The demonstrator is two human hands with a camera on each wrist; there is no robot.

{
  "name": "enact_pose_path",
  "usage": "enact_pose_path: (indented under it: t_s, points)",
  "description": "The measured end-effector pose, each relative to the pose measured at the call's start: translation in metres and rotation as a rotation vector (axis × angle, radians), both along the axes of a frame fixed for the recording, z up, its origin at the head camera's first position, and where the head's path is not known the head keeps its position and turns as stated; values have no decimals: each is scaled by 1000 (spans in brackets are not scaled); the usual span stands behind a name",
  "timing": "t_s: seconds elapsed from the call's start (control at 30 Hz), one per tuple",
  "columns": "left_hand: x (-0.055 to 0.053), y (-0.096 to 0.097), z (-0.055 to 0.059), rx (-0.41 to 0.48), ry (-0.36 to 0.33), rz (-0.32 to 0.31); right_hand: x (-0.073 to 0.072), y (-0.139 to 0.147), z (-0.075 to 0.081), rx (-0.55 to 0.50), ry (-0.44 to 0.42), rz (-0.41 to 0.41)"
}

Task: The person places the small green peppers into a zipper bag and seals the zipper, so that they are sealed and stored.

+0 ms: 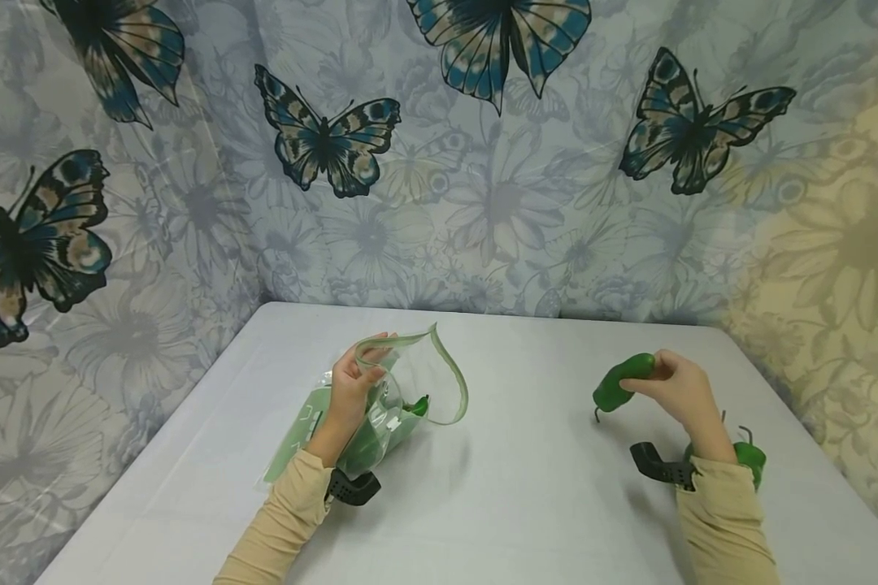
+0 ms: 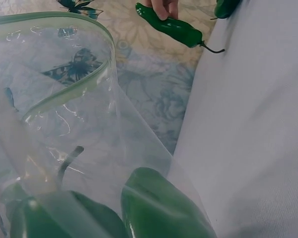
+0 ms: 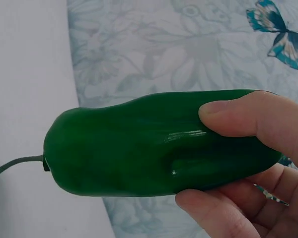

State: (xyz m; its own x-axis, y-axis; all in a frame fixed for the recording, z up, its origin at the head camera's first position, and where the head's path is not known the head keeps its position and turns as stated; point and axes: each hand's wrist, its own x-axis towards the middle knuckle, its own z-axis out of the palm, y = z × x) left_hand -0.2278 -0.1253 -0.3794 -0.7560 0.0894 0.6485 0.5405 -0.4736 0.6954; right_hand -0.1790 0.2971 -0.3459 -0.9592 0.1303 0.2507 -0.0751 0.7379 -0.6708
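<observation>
My right hand [image 1: 676, 390] pinches a long green pepper [image 1: 618, 383] between thumb and fingers, above the right part of the table. In the right wrist view the pepper [image 3: 114, 144] lies sideways, its thin stem pointing left. My left hand [image 1: 353, 390] grips a clear zip bag [image 1: 380, 431] by its green-edged rim, and the bag's mouth gapes toward the right. Inside the bag are green peppers [image 2: 154, 203], seen through the plastic in the left wrist view. The fingers of the left hand are mostly hidden there.
More green peppers [image 1: 750, 461] lie on the white table [image 1: 527, 487] beside and partly behind my right forearm. A flat green-printed part [image 1: 296, 435] of plastic lies left of my left hand. Butterfly-patterned cloth [image 1: 497, 203] hangs behind the table.
</observation>
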Motion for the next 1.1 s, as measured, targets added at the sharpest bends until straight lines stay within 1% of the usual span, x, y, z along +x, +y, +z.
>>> enact_pose_path:
  t_s: [0.07,0.17,0.23,0.33,0.4,0.5,0.57,0.63,0.67,0.7,0.73,0.77,0.8,0.87,0.93,1.0,1.03,1.1]
  points:
    - [-1,0,-1,2,4,3,1,-1,2,0,3,2]
    - [-2,0,-2,1,8,11,3,-4,3,-26,11,10]
    - [-3,0,-3,0,3,12,3,-3,1,-56,22,33]
    - [-3,-1,-4,-2,-12,19,-6,0,-11,-113,48,4]
    - [-2,-1,-3,-1,-23,23,-13,5,-19,-118,80,23]
    - [-2,-1,-2,1,-24,25,-30,14,-38,-122,161,32]
    - [-2,-1,-1,1,-23,23,-46,25,-59,-95,232,52]
    - [-3,-1,0,2,-20,17,-66,34,-84,-98,307,49]
    - [-3,-1,0,4,-21,15,-74,38,-95,-111,341,67]
    - [-3,-1,-1,7,-20,12,-81,39,-103,-111,369,76]
    - [-3,-1,-1,9,-21,11,-85,38,-106,-116,387,101]
    - [-3,-2,-1,10,-18,11,-84,33,-105,-141,397,129]
    - [-4,-2,-1,11,-16,10,-80,25,-98,-202,400,164]
    - [-3,-2,-2,15,-17,14,-62,1,-72,-259,390,215]
    - [-3,-2,-2,15,-17,18,-37,-27,-39,-290,391,224]
    - [-3,-2,-2,10,-17,17,-15,-52,-11,-308,398,228]
    - [-3,-2,-1,8,-16,15,-7,-62,1,-289,399,223]
    - [-3,-2,-1,0,-11,14,1,-75,11,-292,404,208]
